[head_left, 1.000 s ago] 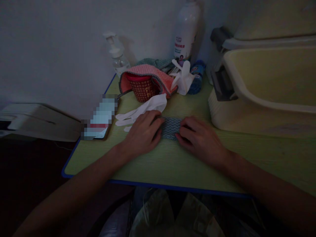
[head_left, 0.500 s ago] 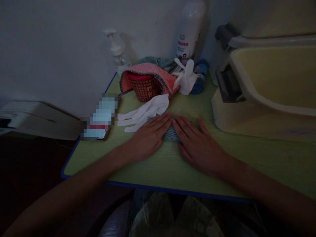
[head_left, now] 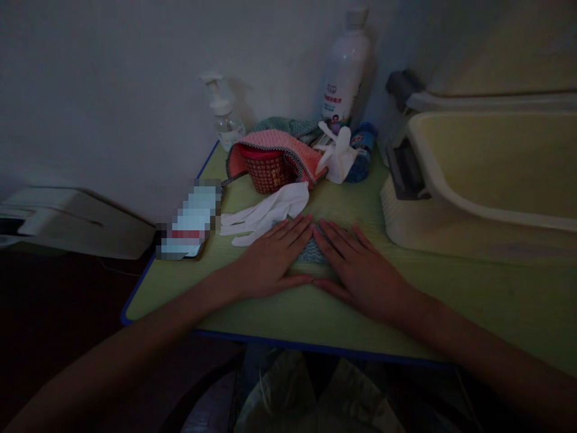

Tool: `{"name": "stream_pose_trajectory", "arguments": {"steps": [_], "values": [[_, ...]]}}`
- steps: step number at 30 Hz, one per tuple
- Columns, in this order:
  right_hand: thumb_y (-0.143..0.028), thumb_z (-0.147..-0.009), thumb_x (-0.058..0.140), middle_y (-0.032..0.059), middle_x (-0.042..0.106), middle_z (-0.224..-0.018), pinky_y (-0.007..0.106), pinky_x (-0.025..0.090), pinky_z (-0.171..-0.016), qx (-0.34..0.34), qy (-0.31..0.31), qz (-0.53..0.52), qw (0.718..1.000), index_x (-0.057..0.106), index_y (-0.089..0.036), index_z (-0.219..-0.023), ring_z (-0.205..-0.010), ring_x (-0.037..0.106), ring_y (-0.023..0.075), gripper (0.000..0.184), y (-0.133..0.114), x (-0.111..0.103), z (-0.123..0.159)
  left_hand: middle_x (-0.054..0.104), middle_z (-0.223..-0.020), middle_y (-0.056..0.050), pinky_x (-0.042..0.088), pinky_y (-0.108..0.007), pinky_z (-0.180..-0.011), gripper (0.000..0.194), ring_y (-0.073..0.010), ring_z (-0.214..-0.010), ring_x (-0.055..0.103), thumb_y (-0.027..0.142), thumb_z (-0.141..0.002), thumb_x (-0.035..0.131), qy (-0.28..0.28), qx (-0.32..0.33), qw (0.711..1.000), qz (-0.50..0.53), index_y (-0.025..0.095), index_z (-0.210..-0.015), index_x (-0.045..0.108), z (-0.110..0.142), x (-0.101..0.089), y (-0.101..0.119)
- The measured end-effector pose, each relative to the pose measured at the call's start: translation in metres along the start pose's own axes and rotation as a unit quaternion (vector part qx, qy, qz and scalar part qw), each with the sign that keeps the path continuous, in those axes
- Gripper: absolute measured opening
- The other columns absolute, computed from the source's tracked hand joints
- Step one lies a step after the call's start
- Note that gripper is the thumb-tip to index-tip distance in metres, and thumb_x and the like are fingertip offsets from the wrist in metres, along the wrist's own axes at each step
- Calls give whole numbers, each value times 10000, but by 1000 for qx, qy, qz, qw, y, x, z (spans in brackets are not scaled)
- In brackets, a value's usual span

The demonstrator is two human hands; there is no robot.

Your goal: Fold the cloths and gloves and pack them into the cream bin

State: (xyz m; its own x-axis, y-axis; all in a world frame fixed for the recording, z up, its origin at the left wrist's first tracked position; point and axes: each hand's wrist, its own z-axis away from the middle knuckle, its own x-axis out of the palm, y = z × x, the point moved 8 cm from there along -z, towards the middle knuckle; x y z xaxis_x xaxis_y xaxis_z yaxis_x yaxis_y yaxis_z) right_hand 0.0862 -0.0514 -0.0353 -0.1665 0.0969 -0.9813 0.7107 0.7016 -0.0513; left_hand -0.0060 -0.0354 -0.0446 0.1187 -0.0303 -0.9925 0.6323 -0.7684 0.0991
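A small blue-grey knitted cloth [head_left: 310,252] lies folded on the green table [head_left: 315,313]. My left hand [head_left: 273,260] and my right hand [head_left: 356,270] both rest flat on it, fingers stretched out and nearly touching, so only a narrow strip of cloth shows between them. A white glove [head_left: 265,213] lies just beyond my left hand's fingertips.
Behind the hands stand a red cup [head_left: 267,171] draped with a pink cloth [head_left: 288,147], another white glove [head_left: 336,156], a pump bottle [head_left: 223,114] and a tall white bottle [head_left: 345,72]. A phone [head_left: 189,225] lies at left. A cream plastic basin [head_left: 487,174] fills the right.
Both hands moved together from the cloth's ends to its middle and flattened on it. The cloth is now almost covered.
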Motion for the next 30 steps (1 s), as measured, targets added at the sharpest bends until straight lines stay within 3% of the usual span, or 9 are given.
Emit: {"name": "stream_pose_trajectory", "arguments": {"steps": [10,17,22,26,30], "values": [[-469,-829,555,265,446,-1357,491,411,-1010,-31,14,15,999,445,24,-1314,-1262,443,331,700,-20,-11,21,170,-1514,-211,205,-401,-1142,763,-253,-1419,133,565,-889,368,-29,-10,999,-18,42,-1420,204,17,3,28],[-170,-858,495,247,582,-1219,365,492,-948,-78,26,138,987,558,31,-1197,-1105,592,284,399,-35,-16,27,239,-1496,-202,256,-400,-1132,619,-249,-1400,215,421,-920,404,-10,-13,1000,-17,53,-1400,274,24,4,41],[-57,-827,439,241,596,-1200,333,507,-926,-97,-15,181,978,551,28,-1200,-1071,615,263,399,-39,-20,22,247,-1489,-214,276,-426,-1124,633,-271,-1392,231,344,-875,501,-23,-20,1000,10,45,-1391,291,21,2,39],[-25,-825,429,238,601,-1192,327,519,-898,-92,-46,149,983,555,11,-1190,-1066,619,257,387,-33,-23,18,278,-1477,-219,278,-437,-1124,632,-269,-1388,249,319,-856,531,-24,-21,999,44,48,-1382,307,21,0,34],[-21,-843,402,213,625,-1158,355,551,-799,-56,-90,9,994,542,-30,-1195,-971,660,248,379,-15,-28,15,348,-1456,-191,299,-409,-1115,531,-238,-1363,319,234,-880,479,-29,-13,999,37,82,-1368,334,20,-2,29]]}}
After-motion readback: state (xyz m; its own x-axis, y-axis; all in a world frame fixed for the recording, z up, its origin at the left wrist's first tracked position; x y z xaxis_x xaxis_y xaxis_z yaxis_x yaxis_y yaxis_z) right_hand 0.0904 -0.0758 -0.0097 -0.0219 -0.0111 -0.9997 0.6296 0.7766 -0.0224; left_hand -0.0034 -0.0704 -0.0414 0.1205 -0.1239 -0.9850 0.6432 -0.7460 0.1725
